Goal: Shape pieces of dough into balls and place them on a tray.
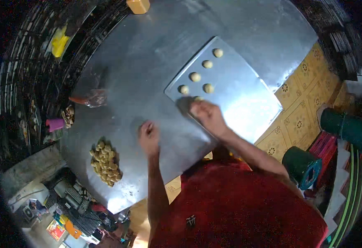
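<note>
Right hand (pixel 206 113) pinched closed on dough ball (pixel 198 98) at tray (pixel 247 99) edge; left hand (pixel 148 136) loosely curled, empty, resting on bench (pixel 148 53). Five balls (pixel 195 77) placed; dough pile (pixel 105 162) remains.

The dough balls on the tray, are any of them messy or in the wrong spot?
Nothing stands out. The dough balls sit apart in tidy lines on the metal tray, none squashed or fallen off. The right hand is at the tray's near edge over one ball. The left hand rests on the table, near the heap of dough pieces.
</note>
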